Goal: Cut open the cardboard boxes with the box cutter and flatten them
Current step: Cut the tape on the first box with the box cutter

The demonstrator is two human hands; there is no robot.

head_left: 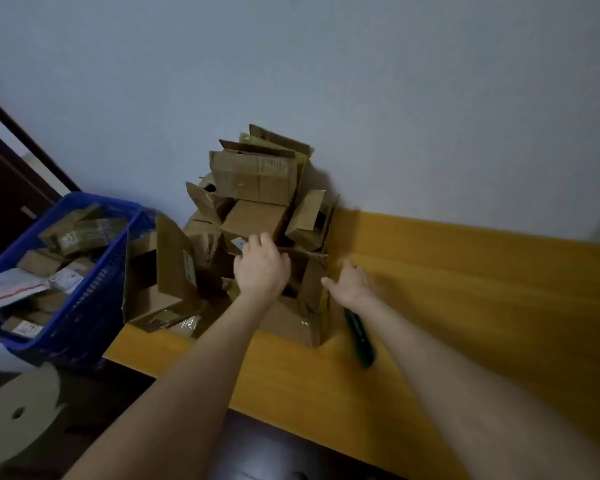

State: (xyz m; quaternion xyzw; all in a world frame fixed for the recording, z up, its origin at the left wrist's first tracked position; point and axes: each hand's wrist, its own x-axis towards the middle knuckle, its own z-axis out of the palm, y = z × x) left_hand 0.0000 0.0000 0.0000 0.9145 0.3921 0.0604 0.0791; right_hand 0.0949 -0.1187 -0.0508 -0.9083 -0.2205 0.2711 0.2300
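Observation:
A heap of opened cardboard boxes (257, 181) leans against the wall at the back of the yellow table (465, 289). In front of it stands one open box (291, 320) with its flaps up. My left hand (261, 268) reaches over that box, fingers spread, touching the boxes behind it. My right hand (352, 284) lies open against the box's right side. The green box cutter (361, 336) rests on the table under my right forearm, held by neither hand.
A blue plastic crate (84, 306) full of small taped boxes stands left of the table. An opened box (160, 278) lies tilted at the table's left edge. A round cardboard disc (18, 414) sits at the lower left. The wall runs behind the table.

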